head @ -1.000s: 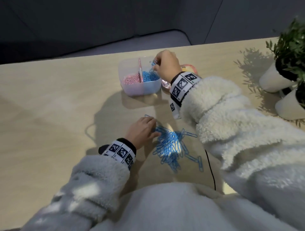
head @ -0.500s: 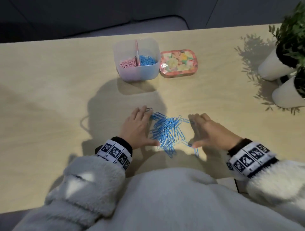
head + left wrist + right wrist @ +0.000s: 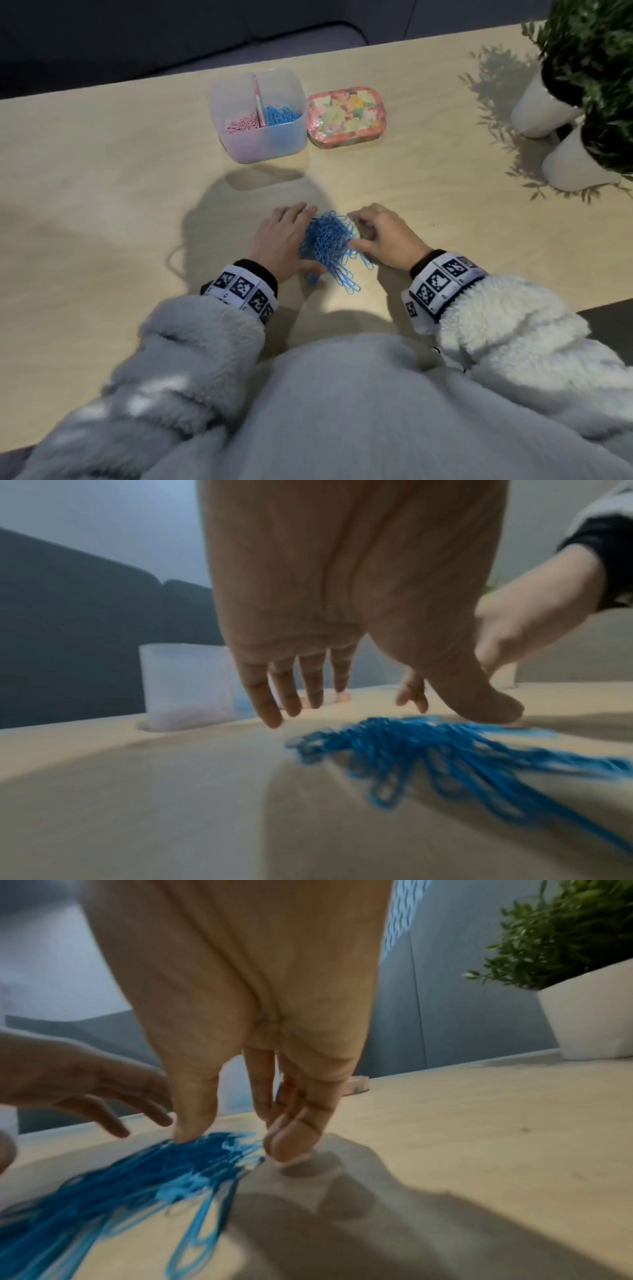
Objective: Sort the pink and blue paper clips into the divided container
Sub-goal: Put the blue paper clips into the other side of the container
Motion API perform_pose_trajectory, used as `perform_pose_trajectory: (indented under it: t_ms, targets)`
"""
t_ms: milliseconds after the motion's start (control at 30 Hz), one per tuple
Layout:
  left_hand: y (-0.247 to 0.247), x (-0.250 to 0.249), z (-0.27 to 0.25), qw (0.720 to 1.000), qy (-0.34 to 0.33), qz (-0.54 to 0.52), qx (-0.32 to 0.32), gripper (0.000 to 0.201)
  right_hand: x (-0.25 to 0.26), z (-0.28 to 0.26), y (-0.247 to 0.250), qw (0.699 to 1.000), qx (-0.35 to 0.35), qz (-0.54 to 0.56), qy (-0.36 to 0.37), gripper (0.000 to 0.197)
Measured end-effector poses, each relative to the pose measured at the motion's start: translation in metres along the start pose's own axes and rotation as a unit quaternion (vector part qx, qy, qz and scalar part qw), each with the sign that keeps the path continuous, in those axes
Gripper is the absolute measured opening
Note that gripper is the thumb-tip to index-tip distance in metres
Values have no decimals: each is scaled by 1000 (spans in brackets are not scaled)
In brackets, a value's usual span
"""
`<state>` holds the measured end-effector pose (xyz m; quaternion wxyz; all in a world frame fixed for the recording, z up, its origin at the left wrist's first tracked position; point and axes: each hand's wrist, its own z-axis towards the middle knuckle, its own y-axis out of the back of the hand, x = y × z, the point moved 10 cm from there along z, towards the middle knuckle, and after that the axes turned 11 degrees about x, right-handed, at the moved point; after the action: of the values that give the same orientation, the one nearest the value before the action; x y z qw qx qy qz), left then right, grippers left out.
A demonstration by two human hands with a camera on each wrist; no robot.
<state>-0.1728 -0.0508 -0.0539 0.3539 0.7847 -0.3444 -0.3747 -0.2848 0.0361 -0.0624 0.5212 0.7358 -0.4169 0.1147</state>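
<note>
1. We see the blue clips [image 3: 329,245] in one heap on the table [image 3: 102,192], near its front edge and just ahead of the person's body.
2. Our left hand [image 3: 282,236] lies against the heap's left side, fingers straight and spread, thumb tip down on the table at the heap's near edge.
3. Our right hand [image 3: 382,236] flanks the right side, fingers extended but bent at the tips, thumb on the clips; it grips nothing we can make out.
4. The heap sits between the two hands, touching both.
5. The container [image 3: 263,137] stands well beyond the heap, close to the far edge: pink clips [image 3: 241,124] left of the divider, blue ones right.
6. A floral tin [image 3: 346,116] sits just right of the container.
7. Bare tabletop runs between heap and container, and wide to the left.
8. Two plant pots [image 3: 544,109] stand at the far right, well apart from the hands.
</note>
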Motion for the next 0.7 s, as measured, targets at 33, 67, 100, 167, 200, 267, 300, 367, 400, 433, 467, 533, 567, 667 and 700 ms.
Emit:
perform_pose_trajectory:
  t_ms: [33, 67, 100, 167, 200, 267, 300, 367, 400, 433, 467, 533, 567, 667, 700]
  targets:
    - [9, 3, -4, 1000, -8, -17, -6, 106, -6, 0, 6, 1000, -8, -1, -14, 56]
    - [13, 7, -5, 1000, -11, -25, -4, 106, -10, 0, 8, 999, -6, -16, -27, 61]
    - [14, 11, -4, 1000, -10, -19, 7, 106, -10, 1, 6, 999, 2, -40, -32, 65]
    - [6, 14, -1, 999, -5, 13, 40, 109, 2, 4, -7, 996, 29, -87, -22, 69]
    - [1, 14, 2, 998, -3, 32, 50, 109, 11, 6, -14, 994, 41, -99, -14, 71]
    - [-4, 12, 4, 997, 6, 52, 55, 102, 26, 10, -24, 993, 47, -106, 1, 72]
    - [-4, 11, 5, 998, 11, 46, 52, 95, 32, 12, -26, 995, 37, -97, 6, 68]
    - [1, 10, 6, 999, 14, 13, 39, 75, 39, 15, -26, 998, 13, -65, 12, 51]
    - [3, 9, 7, 999, 12, -5, 34, 64, 42, 16, -26, 998, 6, -55, 14, 43]
    - [5, 9, 7, 999, 10, -17, 30, 53, 45, 18, -26, 998, 2, -55, 16, 36]
    - [6, 8, 7, 999, 11, -24, 25, 46, 49, 19, -27, 998, 2, -63, 19, 31]
    - [7, 9, 7, 999, 14, -31, 9, 38, 55, 21, -27, 995, 5, -97, 31, 25]
    - [8, 10, 6, 999, 18, -37, 1, 36, 57, 22, -28, 992, 11, -120, 38, 24]
    - [9, 17, 3, 997, 31, -64, -21, 33, 62, 24, -30, 982, 20, -175, 71, 20]
    - [9, 20, 2, 997, 33, -72, -25, 33, 63, 25, -30, 979, 21, -185, 80, 19]
